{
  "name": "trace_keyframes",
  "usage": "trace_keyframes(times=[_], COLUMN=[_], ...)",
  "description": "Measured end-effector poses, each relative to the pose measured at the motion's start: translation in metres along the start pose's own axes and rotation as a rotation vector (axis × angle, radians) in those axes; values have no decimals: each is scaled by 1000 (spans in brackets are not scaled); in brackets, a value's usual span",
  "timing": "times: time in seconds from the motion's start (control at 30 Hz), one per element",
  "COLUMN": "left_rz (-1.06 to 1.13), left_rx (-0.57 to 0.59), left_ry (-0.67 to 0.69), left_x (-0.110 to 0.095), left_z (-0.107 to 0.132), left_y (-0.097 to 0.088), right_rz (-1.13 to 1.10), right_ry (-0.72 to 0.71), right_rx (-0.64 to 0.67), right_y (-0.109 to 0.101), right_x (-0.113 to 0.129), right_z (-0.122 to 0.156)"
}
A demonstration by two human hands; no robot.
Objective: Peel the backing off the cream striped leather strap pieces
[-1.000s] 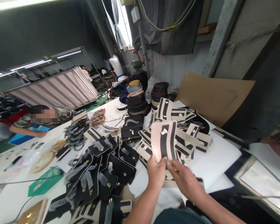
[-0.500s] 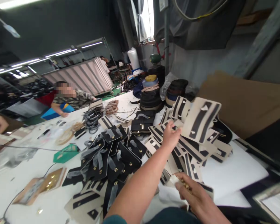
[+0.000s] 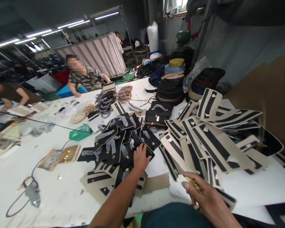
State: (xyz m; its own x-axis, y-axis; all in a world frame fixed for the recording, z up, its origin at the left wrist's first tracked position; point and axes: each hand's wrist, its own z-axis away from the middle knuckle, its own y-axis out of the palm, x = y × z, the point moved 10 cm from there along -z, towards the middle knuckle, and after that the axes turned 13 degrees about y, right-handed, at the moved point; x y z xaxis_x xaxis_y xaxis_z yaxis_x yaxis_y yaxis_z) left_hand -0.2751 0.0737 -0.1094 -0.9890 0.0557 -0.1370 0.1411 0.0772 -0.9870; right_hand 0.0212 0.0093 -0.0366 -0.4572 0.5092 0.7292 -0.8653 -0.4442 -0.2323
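My left hand [image 3: 141, 158] reaches onto a pile of black bag flaps [image 3: 117, 142], fingers apart and touching one flap near its edge. These flaps have pale edging, gold clasps and grey wrapped handles. At the front, my right hand [image 3: 203, 191] is closed around several small gold metal fittings [image 3: 196, 186]. A small white piece [image 3: 181, 179] shows at its fingertips. Beside that hand lies a heap of beige panels with dark stripes [image 3: 219, 147], some carrying white tabs. Similar striped panels [image 3: 99, 185] lie partly under the black flaps.
A black bag [image 3: 158, 112] stands behind the flaps. Strap rolls [image 3: 171, 84] are stacked farther back. To the left are an opened box of gold fittings [image 3: 68, 154], a green piece [image 3: 80, 132] and a corded grey tool [image 3: 33, 193]. Two people sit across the white table [image 3: 68, 180].
My left hand has moved left from the striped panels to the black flaps. The raised striped panel now lies on the heap. My right hand keeps its hold on the fittings.
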Motion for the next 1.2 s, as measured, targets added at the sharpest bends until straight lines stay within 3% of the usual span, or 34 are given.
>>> trace_keyframes(times=[0.1, 0.2, 0.4, 0.6, 0.73, 0.93, 1.07, 1.13, 1.2], left_rz=[-47, -65, -72, -76, 39, 442, 508, 607, 836], left_rx=[114, 146, 153, 111, -34, -317, -438, -432, -384], left_ry=[85, 115, 73, 159, 144, -137, -277, -369, -520], left_x=[0, 1, 18, 21, 18, 27, 17, 10, 2], left_z=[6, 10, 18, 26, 35, 59, 84, 96, 108], left_y=[20, 33, 33, -7, -48, -94, -118, -118, -103], right_rz=[55, 122, 125, 38, 15, -41, -74, -59, -47], right_ry=[-9, -44, 15, 12, -33, -167, -210, -221, -238], right_rx=[43, 72, 11, 19, 79, 255, 333, 345, 351], right_y=[10, 18, 20, 17, 20, 43, 61, 68, 74], right_x=[8, 20, 25, 28, 34, 49, 57, 61, 65], right_z=[-3, -1, 0, 5, 6, 1, -6, -7, -7])
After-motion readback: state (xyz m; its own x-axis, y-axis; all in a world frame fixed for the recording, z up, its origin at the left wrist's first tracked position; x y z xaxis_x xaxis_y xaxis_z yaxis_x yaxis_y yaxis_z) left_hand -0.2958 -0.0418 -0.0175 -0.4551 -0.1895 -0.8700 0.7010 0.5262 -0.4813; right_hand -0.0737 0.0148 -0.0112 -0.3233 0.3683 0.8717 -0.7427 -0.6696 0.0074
